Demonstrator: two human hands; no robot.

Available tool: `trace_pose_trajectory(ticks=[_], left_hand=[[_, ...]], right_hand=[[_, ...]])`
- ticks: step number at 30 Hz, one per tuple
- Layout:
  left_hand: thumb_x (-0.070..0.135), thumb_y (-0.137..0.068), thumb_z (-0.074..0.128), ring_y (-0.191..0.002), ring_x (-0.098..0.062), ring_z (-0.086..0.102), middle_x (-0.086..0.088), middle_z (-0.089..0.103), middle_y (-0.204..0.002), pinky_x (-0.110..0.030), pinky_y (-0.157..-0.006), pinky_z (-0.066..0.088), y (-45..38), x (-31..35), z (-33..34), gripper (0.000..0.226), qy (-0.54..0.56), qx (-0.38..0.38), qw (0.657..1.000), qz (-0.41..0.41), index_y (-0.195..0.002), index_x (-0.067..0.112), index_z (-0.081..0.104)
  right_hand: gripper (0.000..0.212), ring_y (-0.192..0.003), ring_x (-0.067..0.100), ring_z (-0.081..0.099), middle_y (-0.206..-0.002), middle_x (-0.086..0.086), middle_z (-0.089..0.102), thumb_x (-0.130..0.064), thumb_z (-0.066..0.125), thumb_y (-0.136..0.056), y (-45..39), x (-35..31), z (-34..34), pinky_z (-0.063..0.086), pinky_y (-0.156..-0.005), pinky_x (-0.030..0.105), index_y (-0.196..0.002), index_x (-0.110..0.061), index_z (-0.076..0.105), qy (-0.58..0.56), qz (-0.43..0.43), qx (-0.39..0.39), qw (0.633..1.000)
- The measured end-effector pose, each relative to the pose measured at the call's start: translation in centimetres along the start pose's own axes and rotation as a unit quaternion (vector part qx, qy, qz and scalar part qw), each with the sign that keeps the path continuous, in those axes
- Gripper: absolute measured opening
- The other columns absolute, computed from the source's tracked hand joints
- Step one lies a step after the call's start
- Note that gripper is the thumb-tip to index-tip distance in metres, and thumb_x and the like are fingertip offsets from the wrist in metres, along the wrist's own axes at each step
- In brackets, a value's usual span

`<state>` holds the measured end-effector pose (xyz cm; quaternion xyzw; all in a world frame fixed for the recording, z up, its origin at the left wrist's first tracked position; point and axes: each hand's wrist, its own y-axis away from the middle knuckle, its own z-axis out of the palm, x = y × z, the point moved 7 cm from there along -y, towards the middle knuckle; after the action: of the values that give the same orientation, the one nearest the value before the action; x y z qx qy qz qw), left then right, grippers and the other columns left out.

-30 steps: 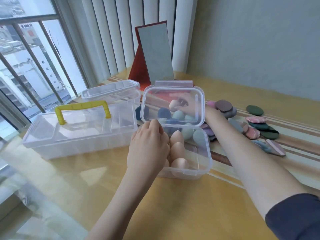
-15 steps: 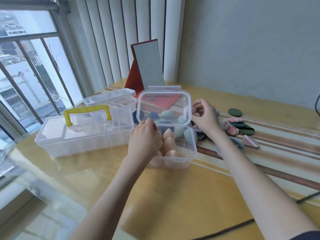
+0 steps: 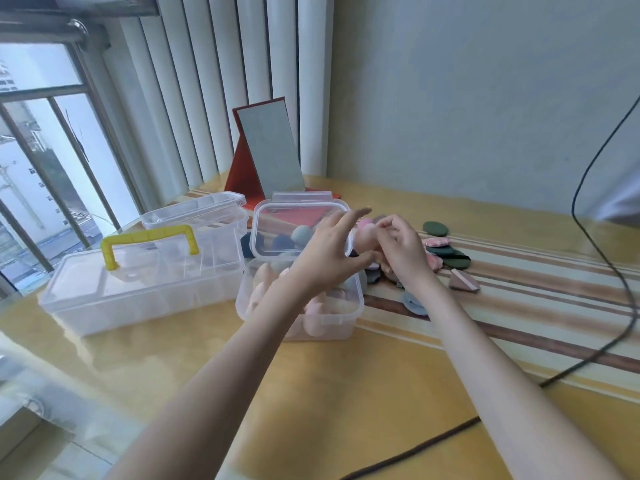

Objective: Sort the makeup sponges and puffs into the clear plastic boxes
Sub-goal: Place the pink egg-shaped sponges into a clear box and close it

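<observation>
A small clear box point(image 3: 325, 323) stands mid-table with its hinged lid point(image 3: 277, 220) raised; peach egg-shaped sponges point(image 3: 258, 289) lie inside. Blue and teal sponges point(image 3: 300, 233) show through the lid. My right hand point(image 3: 403, 249) pinches a pink sponge point(image 3: 366, 235) just right of the lid, above the box's far right corner. My left hand point(image 3: 329, 252) hovers over the box with fingers stretched toward that sponge and the thumb under it. Flat puffs lie to the right: dark green ones point(image 3: 448, 258), a pink wedge point(image 3: 463, 281), a blue-grey one point(image 3: 414, 303).
A large clear box point(image 3: 138, 292) with a yellow handle point(image 3: 149, 242) sits at the left, with another clear box point(image 3: 197, 209) behind it. A red-backed standing mirror point(image 3: 270, 154) is at the back. A black cable point(image 3: 588, 358) crosses the table's right side. A window lies to the left.
My left hand rose out of the small box and moved right toward the right hand. My right hand lifted the pink sponge up from the pile. The camera pulled back.
</observation>
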<state>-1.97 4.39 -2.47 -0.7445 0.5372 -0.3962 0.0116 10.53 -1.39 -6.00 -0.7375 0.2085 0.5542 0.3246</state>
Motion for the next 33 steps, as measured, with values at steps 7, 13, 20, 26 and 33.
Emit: trace_pose_trajectory(ticks=[7,13,20,26,33], left_hand=[[0.021,-0.086,0.066,-0.086,-0.018,0.063,0.007,0.064,-0.09,-0.038,-0.078,0.056,-0.2,-2.0,-1.1,0.02,0.139,0.152,0.975,-0.08,-0.104,0.015,0.061],[0.033,-0.087,0.059,-0.074,-0.016,0.064,0.006,0.063,-0.075,-0.041,-0.071,0.057,-0.2,-3.6,-1.5,0.018,0.119,0.175,0.963,-0.164,-0.092,0.016,0.056],[0.042,-0.088,0.059,-0.082,-0.02,0.062,-0.005,0.065,-0.083,-0.038,-0.076,0.054,0.3,-3.3,-1.5,0.031,0.1,0.166,0.969,-0.156,-0.1,0.015,0.049],[0.044,-0.089,0.057,-0.083,-0.022,0.062,-0.006,0.066,-0.084,-0.041,-0.077,0.055,0.2,-3.6,-1.2,0.03,0.101,0.163,0.969,-0.153,-0.099,0.017,0.048],[0.046,-0.088,0.059,-0.074,-0.02,0.064,-0.003,0.064,-0.079,-0.04,-0.068,0.057,0.5,-3.3,-1.4,0.032,0.159,0.178,0.959,-0.155,-0.096,0.017,0.049]], right_hand=[[0.011,-0.064,0.013,0.058,-0.074,0.001,0.061,-0.02,0.045,-0.1,-1.6,-0.9,-0.9,0.046,-0.058,0.027,-0.091,-0.016,0.05,0.118,-0.058,0.038,0.991],[0.051,-0.12,0.027,0.048,-0.131,0.006,0.054,-0.012,0.045,-0.091,-7.0,1.8,2.2,0.042,-0.101,0.046,-0.141,-0.02,0.039,0.361,-0.001,-0.083,0.929],[0.032,-0.123,0.029,0.043,-0.132,0.008,0.051,-0.017,0.04,-0.095,-8.4,4.7,3.5,0.03,-0.1,0.041,-0.125,-0.021,0.051,0.572,-0.024,-0.061,0.818],[0.032,-0.115,0.028,0.05,-0.118,0.008,0.056,-0.023,0.058,-0.085,-8.1,4.6,1.3,0.036,-0.097,0.039,-0.117,-0.025,0.061,0.409,0.039,-0.001,0.912],[0.02,-0.081,0.019,0.054,-0.086,0.0,0.06,-0.021,0.046,-0.073,-5.7,2.4,-0.5,0.043,-0.064,0.029,-0.074,-0.019,0.065,-0.039,0.112,0.058,0.991]])
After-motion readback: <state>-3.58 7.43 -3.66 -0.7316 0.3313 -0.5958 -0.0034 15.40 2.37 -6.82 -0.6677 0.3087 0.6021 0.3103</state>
